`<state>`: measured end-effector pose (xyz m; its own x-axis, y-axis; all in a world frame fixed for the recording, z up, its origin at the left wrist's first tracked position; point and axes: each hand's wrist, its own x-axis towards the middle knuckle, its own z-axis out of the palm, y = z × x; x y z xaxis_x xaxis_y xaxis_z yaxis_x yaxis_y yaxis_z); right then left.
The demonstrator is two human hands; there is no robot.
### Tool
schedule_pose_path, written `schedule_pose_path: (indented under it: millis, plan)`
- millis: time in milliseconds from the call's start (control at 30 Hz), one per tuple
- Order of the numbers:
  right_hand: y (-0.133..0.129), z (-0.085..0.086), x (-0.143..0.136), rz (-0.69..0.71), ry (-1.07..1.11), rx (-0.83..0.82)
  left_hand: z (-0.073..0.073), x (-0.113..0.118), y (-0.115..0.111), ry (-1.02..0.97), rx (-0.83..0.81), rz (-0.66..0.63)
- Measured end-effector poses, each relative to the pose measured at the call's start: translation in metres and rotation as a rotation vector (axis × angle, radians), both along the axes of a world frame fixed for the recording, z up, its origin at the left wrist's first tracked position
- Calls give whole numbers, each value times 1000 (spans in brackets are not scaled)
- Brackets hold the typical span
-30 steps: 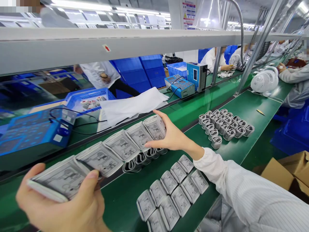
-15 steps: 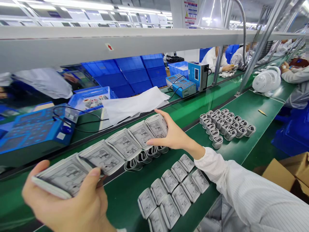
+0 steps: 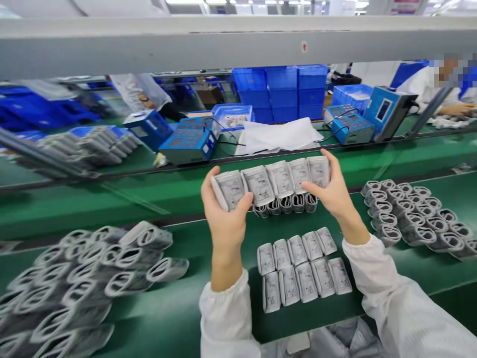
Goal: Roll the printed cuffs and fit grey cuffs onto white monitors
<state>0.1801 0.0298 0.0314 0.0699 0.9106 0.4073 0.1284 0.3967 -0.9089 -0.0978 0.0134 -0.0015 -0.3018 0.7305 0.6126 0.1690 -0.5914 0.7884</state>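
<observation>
My left hand and my right hand hold a row of several rolled grey fabric cuffs between them, pressed side by side in the air. Each cuff has a dark printed drawing facing me. The left thumb and fingers close on the left end cuff; the right ones grip the right end. Just below the held row, more rolled cuffs stand on the green bench with their coiled ends showing. Nearer me, two rows of flattened cuffs lie with printed sides up.
Loosely rolled cuffs are heaped at the left of the green bench, and another group of rolled cuffs lies at the right. Beyond a ledge are blue testers, white sheets and stacked blue bins. A grey beam crosses above.
The view has swung left, bringing the left heap of cuffs into sight. Both hands still hold the row, which now appears more level and farther from me.
</observation>
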Motion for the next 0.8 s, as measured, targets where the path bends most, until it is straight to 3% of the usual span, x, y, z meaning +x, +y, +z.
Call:
schedule_pose_path:
  millis: [200, 533, 800]
  plan:
    - [0, -2, 2, 10, 19, -69, 6, 2, -2, -16, 22, 25]
    - [5, -4, 5, 10, 14, -30, 7, 4, -1, -25, 68, 0]
    - [5, -8, 6, 21, 8, 2, 8, 6, 0, -58, 7, -22]
